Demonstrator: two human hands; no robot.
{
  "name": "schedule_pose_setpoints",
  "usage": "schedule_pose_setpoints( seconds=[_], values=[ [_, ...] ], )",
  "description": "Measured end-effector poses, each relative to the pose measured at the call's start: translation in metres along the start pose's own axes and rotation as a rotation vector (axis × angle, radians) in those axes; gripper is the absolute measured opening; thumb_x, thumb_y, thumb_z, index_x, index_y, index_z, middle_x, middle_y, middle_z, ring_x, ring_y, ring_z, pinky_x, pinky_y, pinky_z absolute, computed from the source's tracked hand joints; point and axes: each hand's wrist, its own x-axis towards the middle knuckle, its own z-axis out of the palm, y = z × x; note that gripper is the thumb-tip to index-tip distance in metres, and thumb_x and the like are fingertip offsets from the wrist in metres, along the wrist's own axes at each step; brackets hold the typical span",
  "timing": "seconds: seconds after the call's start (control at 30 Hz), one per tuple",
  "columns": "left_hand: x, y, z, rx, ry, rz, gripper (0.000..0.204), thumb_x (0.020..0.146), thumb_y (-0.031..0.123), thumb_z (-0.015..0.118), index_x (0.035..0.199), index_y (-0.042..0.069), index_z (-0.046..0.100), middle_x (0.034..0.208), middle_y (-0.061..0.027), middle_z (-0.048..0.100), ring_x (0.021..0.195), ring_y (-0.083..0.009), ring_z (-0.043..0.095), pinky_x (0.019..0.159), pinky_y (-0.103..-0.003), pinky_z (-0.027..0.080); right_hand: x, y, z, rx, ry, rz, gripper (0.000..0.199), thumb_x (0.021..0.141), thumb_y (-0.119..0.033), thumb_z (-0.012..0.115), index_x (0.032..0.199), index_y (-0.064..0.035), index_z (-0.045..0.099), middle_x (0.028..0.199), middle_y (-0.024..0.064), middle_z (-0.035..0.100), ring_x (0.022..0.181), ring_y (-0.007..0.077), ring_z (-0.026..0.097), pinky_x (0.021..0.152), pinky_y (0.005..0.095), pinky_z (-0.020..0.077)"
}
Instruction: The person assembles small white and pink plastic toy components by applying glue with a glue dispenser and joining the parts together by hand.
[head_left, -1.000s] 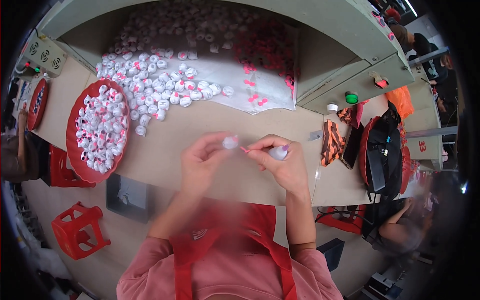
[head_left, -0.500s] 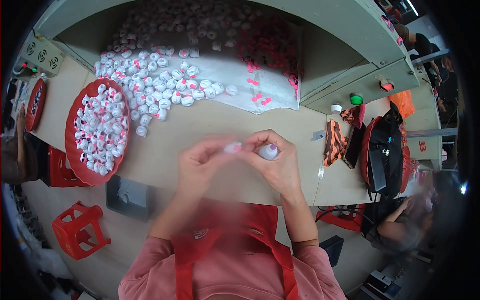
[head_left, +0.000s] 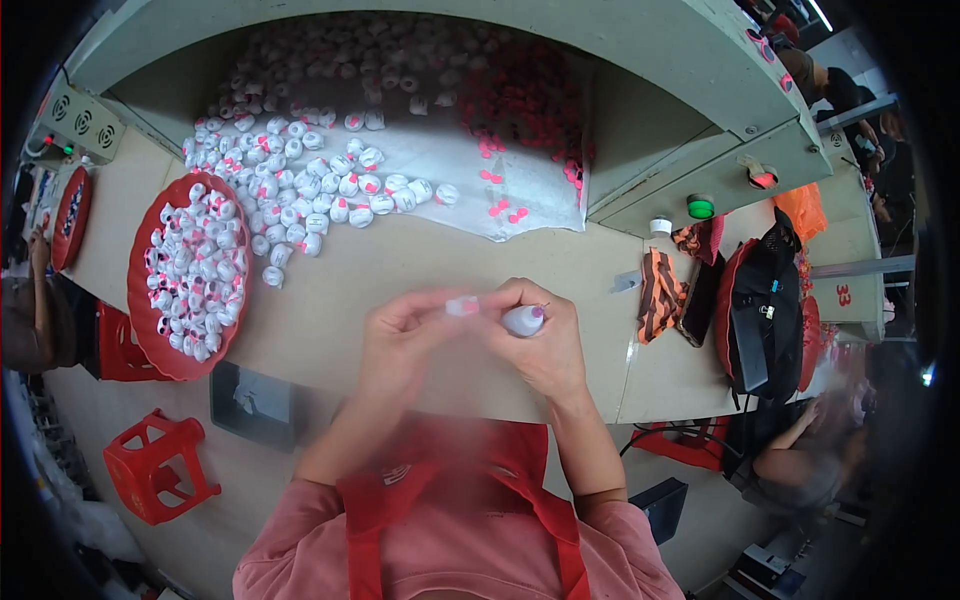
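Two hands: met above the desk (head_left: pixel 420 270) edge, close to the person's chest, fingertips nearly touching.
Left hand (head_left: pixel 400 335): pinched a small white-and-pink piece (head_left: pixel 462 306) at its fingertips, presented toward the other hand (likely so the two parts could meet squarely).
Right hand (head_left: pixel 545 345): closed around a white rounded piece (head_left: pixel 523 320) with a pink spot, held just beside the left's piece.
Loose white pieces (head_left: pixel 320 180): heaped ahead and to the left of the hands, within reach.
Red tray (head_left: pixel 150 330): further left of the left hand, filled with similar pieces, seemingly sorted apart.
Pink bits (head_left: pixel 510 212): scattered ahead of the right hand.
Black bag (head_left: pixel 760 300): well to the right.
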Motion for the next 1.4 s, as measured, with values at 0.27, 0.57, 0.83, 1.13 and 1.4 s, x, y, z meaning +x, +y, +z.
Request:
schedule_pose_setpoints(
  seconds=[0.27,0.57,0.83,1.13,1.4],
  values=[
    [-0.003,0.006,-0.02,-0.146,0.024,0.024,0.026,0.078,-0.006,0.058,0.103,0.001,0.06,0.105,-0.0169,0.059,0.093,-0.0205,0.06,0.079,-0.029,0.051,0.005,-0.007,0.021,-0.071,-0.04,0.049,0.013,0.075,-0.008,0.067,0.084,0.0008,0.064,0.075,0.0042,0.063,0.068,0.0063,0.056,0.061,0.0206,0.0442],
    [-0.006,0.089,-0.053,0.791,0.672,0.548,0.021,0.078,0.002,0.061,0.099,-0.001,0.064,0.089,-0.006,0.063,0.081,-0.0109,0.057,0.072,-0.022,0.044,0.013,-0.006,0.053,-0.028,-0.118,0.029,0.017,0.078,-0.013,0.066,0.089,-0.001,0.063,0.078,0.0065,0.064,0.071,0.0094,0.057,0.065,0.024,0.0457],
    [0.074,0.062,-0.025,1.735,0.221,0.944,0.037,0.07,-0.001,0.054,0.105,0.011,0.062,0.112,-0.0148,0.052,0.105,-0.0305,0.05,0.085,-0.037,0.043,0.003,0.014,0.021,0.035,-0.009,0.006,0.018,0.076,-0.001,0.06,0.094,0.0005,0.058,0.078,0.0027,0.058,0.068,0.007,0.054,0.061,0.0199,0.0438],
    [0.093,0.02,-0.005,1.928,-0.142,0.931,0.03,0.069,0.001,0.056,0.099,-0.004,0.058,0.107,-0.014,0.056,0.097,-0.0225,0.057,0.073,-0.028,0.051,-0.006,0.027,-0.001,0.205,0.17,-0.184,0.033,0.078,0.007,0.051,0.109,-0.0014,0.043,0.095,0.0092,0.052,0.074,0.015,0.057,0.07,0.0267,0.0483],
    [0.031,0.041,-0.004,0.044,0.042,-0.143,0.03,0.085,0.01,0.055,0.112,-0.002,0.055,0.105,-0.0074,0.059,0.092,-0.0155,0.057,0.081,-0.028,0.045,-0.027,0.01,-0.001,0.199,0.295,-0.379,0.031,0.077,-0.011,0.064,0.102,0.0018,0.05,0.086,0.0103,0.055,0.063,0.0144,0.057,0.057,0.023,0.0457]
  ],
)
